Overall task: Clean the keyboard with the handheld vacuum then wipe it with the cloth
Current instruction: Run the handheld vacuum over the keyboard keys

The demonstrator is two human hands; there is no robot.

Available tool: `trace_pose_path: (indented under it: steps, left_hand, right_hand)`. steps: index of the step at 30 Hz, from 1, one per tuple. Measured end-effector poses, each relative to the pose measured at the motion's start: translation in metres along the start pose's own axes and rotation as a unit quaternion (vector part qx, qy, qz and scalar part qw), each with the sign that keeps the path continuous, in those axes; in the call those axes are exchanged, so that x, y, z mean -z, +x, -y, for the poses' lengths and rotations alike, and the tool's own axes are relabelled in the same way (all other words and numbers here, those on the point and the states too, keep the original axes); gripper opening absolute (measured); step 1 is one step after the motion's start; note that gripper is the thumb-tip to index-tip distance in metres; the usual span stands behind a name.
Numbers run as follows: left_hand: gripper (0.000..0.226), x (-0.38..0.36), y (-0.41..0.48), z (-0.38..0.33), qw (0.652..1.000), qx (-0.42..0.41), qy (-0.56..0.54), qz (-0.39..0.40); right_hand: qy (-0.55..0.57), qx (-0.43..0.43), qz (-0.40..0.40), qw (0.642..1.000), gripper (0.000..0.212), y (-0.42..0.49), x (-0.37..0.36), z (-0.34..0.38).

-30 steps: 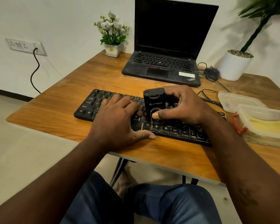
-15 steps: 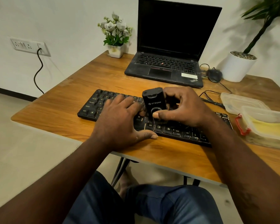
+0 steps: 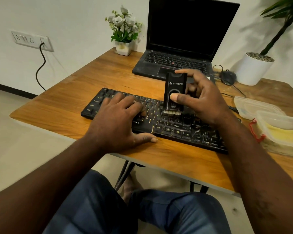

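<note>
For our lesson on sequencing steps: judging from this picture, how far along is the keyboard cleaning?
Done: the handheld vacuum is out and in use. In hand: the right hand holds it upright, brush on the middle of the keyboard; the left hand rests flat on its left keys. Left: the wipe; the yellow cloth lies in its container.

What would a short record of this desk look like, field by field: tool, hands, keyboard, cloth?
Tool: handheld vacuum, upright, brush end down on the keys
Right hand: grips the vacuum, thumb on its front
Left hand: flat on the keyboard
Keyboard: black, on the wooden table
Cloth: yellow, inside a clear container, untouched
</note>
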State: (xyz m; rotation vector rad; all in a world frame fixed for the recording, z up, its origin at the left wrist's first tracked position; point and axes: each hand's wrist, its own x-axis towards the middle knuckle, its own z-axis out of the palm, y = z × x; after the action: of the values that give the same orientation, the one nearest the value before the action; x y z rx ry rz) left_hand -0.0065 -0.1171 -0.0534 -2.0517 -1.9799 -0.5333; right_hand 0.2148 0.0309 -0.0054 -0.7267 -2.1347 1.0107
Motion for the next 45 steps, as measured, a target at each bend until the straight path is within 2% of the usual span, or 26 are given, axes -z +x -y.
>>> trace_pose_path:
  steps: [6, 11, 21, 28, 33, 38, 42, 45]
  left_hand:
    - [0.091, -0.003, 0.000, 0.002, 1.000, 0.005, -0.019, -0.010]
    - [0.092, -0.003, 0.000, 0.002, 1.000, 0.004, -0.024, -0.019]
    - [0.088, -0.003, 0.000, 0.002, 0.999, 0.009, -0.029, -0.014]
    - [0.088, -0.003, 0.001, 0.002, 0.999, 0.012, -0.034, -0.006]
    - [0.092, -0.003, 0.002, 0.001, 0.999, 0.021, -0.024, 0.009]
    - [0.091, -0.001, 0.003, 0.000, 0.999, 0.024, -0.027, 0.014]
    - [0.092, -0.002, 0.003, 0.000, 0.999, 0.025, -0.024, 0.018]
    - [0.088, -0.002, 0.002, 0.002, 0.999, 0.019, -0.031, 0.005]
  right_hand:
    - [0.037, 0.020, -0.010, 0.999, 0.065, 0.002, -0.005, 0.001]
    - [0.087, 0.020, 0.013, 0.996, 0.072, 0.001, -0.011, 0.003]
    - [0.100, 0.011, 0.058, 0.993, 0.079, -0.004, -0.011, 0.006]
    - [0.028, 0.026, 0.108, 0.993, 0.081, -0.006, -0.006, 0.010]
    - [-0.013, 0.042, 0.183, 0.982, 0.076, -0.008, -0.002, 0.014]
    - [-0.125, 0.082, 0.105, 0.983, 0.074, -0.005, 0.001, 0.013]
    - [-0.069, 0.112, 0.171, 0.976, 0.070, -0.008, -0.005, 0.014]
    - [-0.106, 0.110, 0.138, 0.979, 0.073, -0.006, -0.003, 0.015]
